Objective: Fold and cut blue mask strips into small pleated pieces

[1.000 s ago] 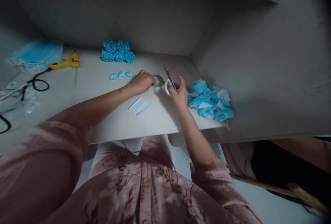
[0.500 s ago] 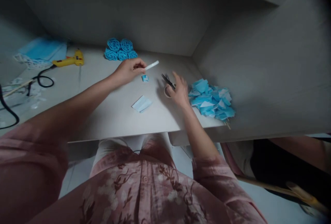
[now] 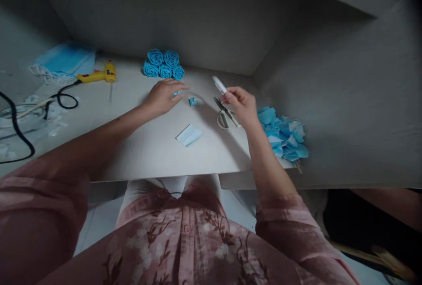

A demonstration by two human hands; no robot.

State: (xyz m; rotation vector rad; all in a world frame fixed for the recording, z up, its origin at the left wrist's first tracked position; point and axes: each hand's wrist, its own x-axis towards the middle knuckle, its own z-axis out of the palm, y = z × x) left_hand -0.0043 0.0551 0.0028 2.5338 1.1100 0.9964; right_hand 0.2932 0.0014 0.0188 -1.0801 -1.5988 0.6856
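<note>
A short white strip (image 3: 219,85) is pinched between the thumb and fingertips of the right hand (image 3: 242,105) and is held raised above the pale grey table (image 3: 145,153), its free end pointing up and to the left. Just below that hand, a pair of scissors with pale handles (image 3: 226,114) is seen lying on the table, blades shut; whether a ring of tape lies under the handles cannot be told. The left hand (image 3: 163,96) is laid flat and released on the table, fingers stretched out, with a small blue folded scrap (image 3: 174,94) partly covered by its fingertips. A second small blue scrap (image 3: 193,101) is placed between the two hands. Nearer the table's edge a folded pale blue rectangle of fabric (image 3: 189,135) is found. A heap of cut blue fabric pieces (image 3: 283,133) is piled just right of the right wrist. At the back, a cluster of rolled blue rosettes (image 3: 164,64) is set against the wall, and a yellow glue gun (image 3: 97,75) is lying well to the left.
</note>
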